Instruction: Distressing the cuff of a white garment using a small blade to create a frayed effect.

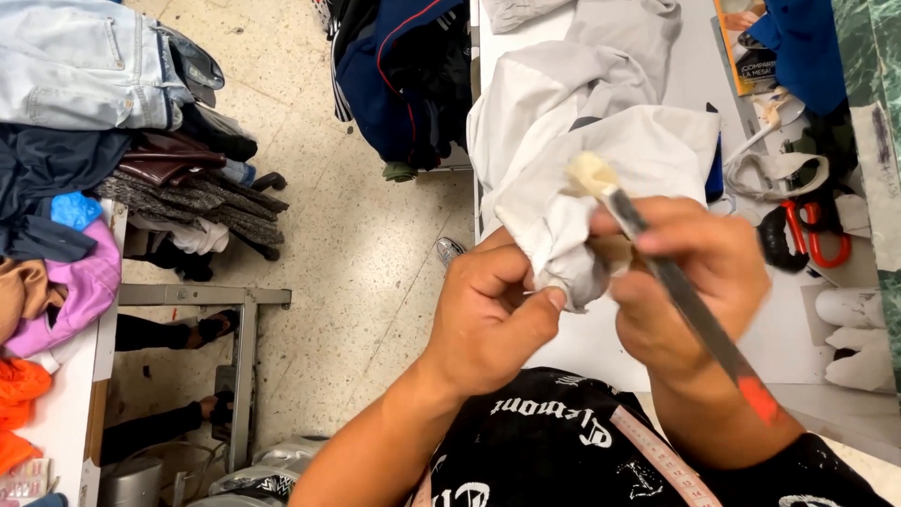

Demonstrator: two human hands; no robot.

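left hand (488,314) pinching white garment (582,178) | right hand (690,282) gripping grey tool (685,291) | table (704,70)

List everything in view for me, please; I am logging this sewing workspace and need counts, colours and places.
white garment: one, white-grey, on the table and bunched in both hands
slim tool: one, dark shaft, red end, pale tip, in the right hand
table: one, pale grey, right
scissors: one pair, red handles, far right
clothes pile: one, mixed denim, brown, pink, orange, left
dark clothes: one heap, navy, top centre
tape measure: one, pink, over the black shirt
left hand: pinching the fabric
right hand: grip on the tool
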